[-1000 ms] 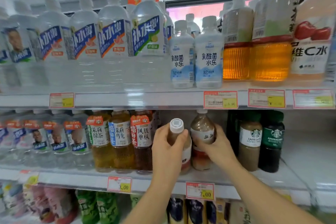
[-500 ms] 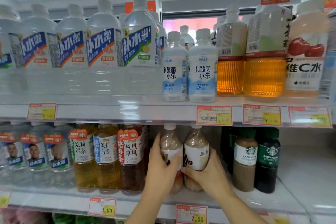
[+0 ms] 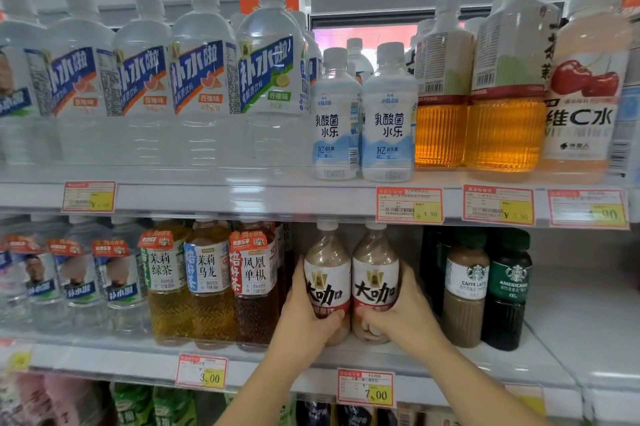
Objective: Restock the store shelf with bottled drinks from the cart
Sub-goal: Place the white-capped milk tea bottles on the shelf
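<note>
Two brown milky coffee bottles stand upright side by side on the middle shelf point(image 3: 450, 356), labels facing out, touching or very nearly so. The left bottle point(image 3: 327, 283) has the left hand point(image 3: 304, 318) wrapped around its lower half, thumb across the front below the label. The right bottle point(image 3: 375, 282) is gripped the same way by the right hand point(image 3: 405, 315), fingers curled round the bottom front. Both hands are clamped on, one bottle each, forearms rising from the bottom of the view.

Just left of the pair sits a row of tea bottles point(image 3: 211, 283) with amber and dark liquid. To the right, past a small gap, stand a latte bottle point(image 3: 465, 290) and a dark coffee bottle point(image 3: 509, 290). A price tag point(image 3: 365, 387) reading 7.00 hangs on the shelf edge right below the hands. On the shelf above, two small white drinks point(image 3: 362, 114) stand directly over the pair, with big water bottles point(image 3: 204, 79) off to the left.
</note>
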Action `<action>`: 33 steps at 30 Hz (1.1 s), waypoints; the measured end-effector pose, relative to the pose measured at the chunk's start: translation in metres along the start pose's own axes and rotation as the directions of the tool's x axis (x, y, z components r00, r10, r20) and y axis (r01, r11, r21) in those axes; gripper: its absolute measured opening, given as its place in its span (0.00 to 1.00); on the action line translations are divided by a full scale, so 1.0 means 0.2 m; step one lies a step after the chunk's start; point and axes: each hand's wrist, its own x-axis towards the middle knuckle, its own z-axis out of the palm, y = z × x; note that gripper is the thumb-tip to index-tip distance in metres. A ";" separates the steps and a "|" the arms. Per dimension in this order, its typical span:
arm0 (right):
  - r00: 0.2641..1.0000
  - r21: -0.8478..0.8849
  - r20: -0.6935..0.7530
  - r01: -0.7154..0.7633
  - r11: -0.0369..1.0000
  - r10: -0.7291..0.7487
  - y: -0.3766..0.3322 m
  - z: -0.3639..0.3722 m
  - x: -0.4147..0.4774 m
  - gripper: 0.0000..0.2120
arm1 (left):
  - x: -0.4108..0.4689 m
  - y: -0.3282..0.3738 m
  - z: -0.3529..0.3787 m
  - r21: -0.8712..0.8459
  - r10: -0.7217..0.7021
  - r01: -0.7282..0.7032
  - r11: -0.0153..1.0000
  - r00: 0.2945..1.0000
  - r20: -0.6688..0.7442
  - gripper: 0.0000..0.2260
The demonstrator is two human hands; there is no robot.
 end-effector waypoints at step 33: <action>0.993 -0.151 -0.087 -0.095 0.984 0.082 0.32 0.32 0.77 0.28 | 0.63 -0.11 0.19 0.440 -0.320 0.361 0.822 0.932 -0.168 0.14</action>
